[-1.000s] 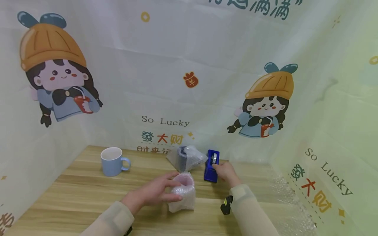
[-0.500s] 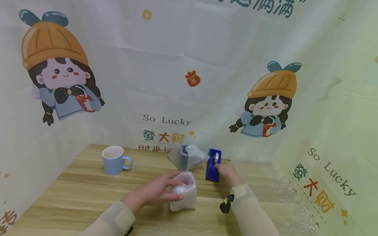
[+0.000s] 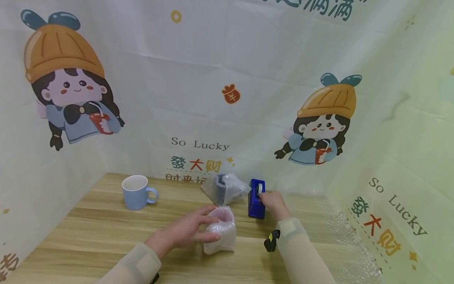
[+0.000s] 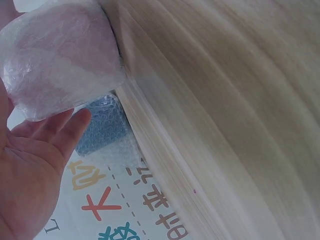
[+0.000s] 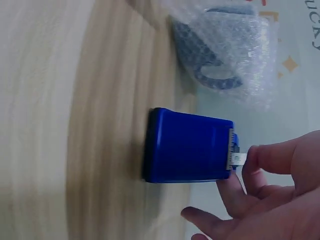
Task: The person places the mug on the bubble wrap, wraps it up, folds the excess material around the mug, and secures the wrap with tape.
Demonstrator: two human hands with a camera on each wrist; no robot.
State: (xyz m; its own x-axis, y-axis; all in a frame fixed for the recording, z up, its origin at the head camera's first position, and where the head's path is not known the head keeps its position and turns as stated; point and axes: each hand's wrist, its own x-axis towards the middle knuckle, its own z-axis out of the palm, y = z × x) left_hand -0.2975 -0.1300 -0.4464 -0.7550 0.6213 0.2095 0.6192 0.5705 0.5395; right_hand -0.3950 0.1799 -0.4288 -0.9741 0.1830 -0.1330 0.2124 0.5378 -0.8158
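Observation:
My left hand [image 3: 188, 228] grips a pink cup in bubble wrap [image 3: 220, 238], its thumb on the near side and its fingers along the top and far side. In the left wrist view the wrapped cup [image 4: 62, 57] fills the upper left corner. A blue tape dispenser [image 3: 257, 205] stands on the table to the right, partly covered by my right hand [image 3: 276, 203]. The right wrist view shows that thumb and index finger pinching the short end of clear tape [image 5: 239, 159] at the dispenser's [image 5: 192, 147] toothed cutter.
A dark blue cup in bubble wrap [image 3: 221, 191] lies behind the pink one, close to the dispenser. On the left stands a light blue mug [image 3: 135, 193]. Loose bubble wrap [image 3: 349, 240] spreads along the table's [image 3: 88, 244] right side. Printed cloth [image 3: 198, 79] hangs behind.
The right fingertips have shifted slightly farther back along the dispenser, toward the tape roll. My left hand stays on the wrapped pink cup, and the head view has tilted a little.

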